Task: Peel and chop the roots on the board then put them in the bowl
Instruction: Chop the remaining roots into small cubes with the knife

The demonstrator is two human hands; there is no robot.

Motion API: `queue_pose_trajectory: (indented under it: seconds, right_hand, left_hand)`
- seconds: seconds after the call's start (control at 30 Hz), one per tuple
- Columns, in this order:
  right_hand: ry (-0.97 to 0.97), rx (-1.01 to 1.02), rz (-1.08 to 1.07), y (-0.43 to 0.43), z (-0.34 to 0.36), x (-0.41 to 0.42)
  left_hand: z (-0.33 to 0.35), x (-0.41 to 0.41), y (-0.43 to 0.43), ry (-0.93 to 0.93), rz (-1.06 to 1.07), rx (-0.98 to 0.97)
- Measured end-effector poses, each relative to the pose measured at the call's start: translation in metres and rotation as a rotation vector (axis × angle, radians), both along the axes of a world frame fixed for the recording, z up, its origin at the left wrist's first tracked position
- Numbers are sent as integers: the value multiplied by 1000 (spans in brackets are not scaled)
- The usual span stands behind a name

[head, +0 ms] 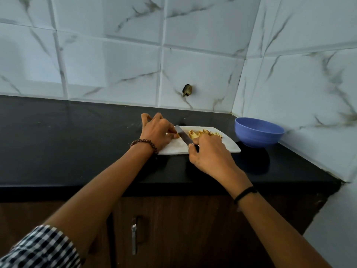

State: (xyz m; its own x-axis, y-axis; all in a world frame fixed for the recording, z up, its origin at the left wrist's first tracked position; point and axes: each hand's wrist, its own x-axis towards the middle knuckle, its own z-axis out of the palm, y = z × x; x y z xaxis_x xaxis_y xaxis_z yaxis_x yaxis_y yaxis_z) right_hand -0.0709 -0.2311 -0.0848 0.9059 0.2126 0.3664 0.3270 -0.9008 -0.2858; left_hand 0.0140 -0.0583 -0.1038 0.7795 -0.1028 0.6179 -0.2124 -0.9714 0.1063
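A white cutting board (229, 146) lies on the black counter. A pile of yellowish root pieces and peels (204, 133) sits at its far side. My left hand (157, 131) is curled on the board's left end and pinches a small root piece (176, 135) against it. My right hand (209, 153) grips the dark handle of a knife (184, 137), whose blade slants up and left, its edge beside the pinched piece. The blue bowl (258, 132) stands right of the board; I cannot see into it.
The black counter (77, 142) stretches left of the board. Tiled walls close in behind and on the right, forming a corner by the bowl. A dark hole (187, 90) marks the back wall. Brown cabinet doors with a metal handle (134, 236) are below.
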Motion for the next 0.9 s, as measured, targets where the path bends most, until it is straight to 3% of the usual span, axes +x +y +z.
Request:
queue_pose_trajectory:
  seconds: [0.57,0.9]
  right_hand:
    - [130,-162,2,-24,32,-27]
    - [-20,-50,-30,-27,25,-28]
  left_hand:
    - [-1,-6,4,68,22,-71]
    - [3,-12,1,72,12,-129]
